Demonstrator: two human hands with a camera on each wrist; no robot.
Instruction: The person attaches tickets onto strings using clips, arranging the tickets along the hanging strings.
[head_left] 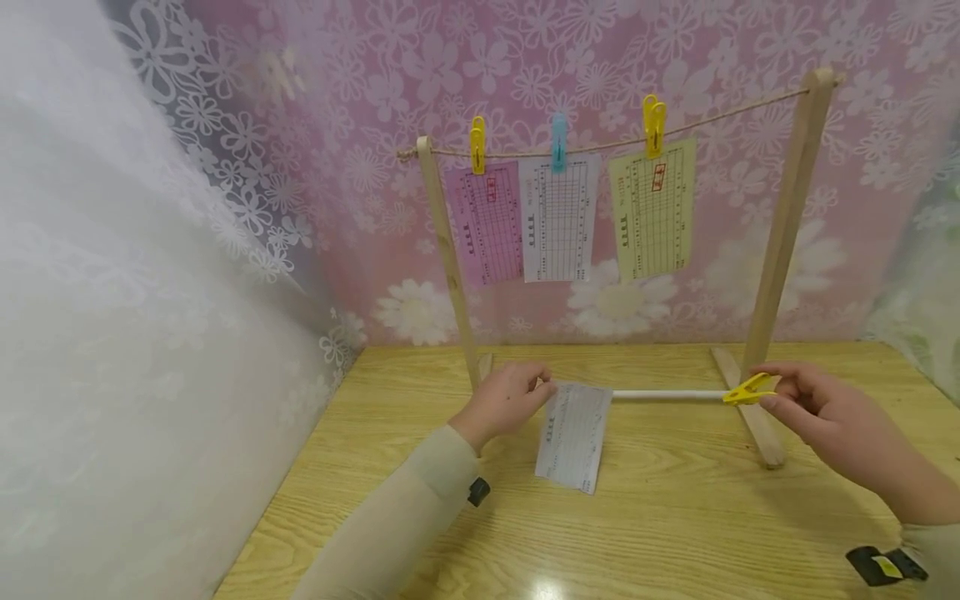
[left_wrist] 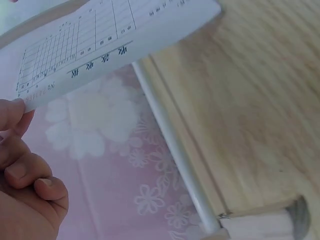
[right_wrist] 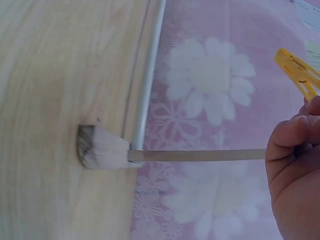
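The left hand (head_left: 510,400) pinches the white slip (head_left: 573,435) by its top edge, lower end on the bench (head_left: 675,517); thin, floppy paper (best gripped there). The right hand (head_left: 825,417) pinches 1 yellow peg (head_left: 748,390).

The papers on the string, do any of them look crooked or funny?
The three hung papers look fine; only the yellow paper tilts a little with the sloping string. A fourth white paper is off the string, at the table, held by the left hand.
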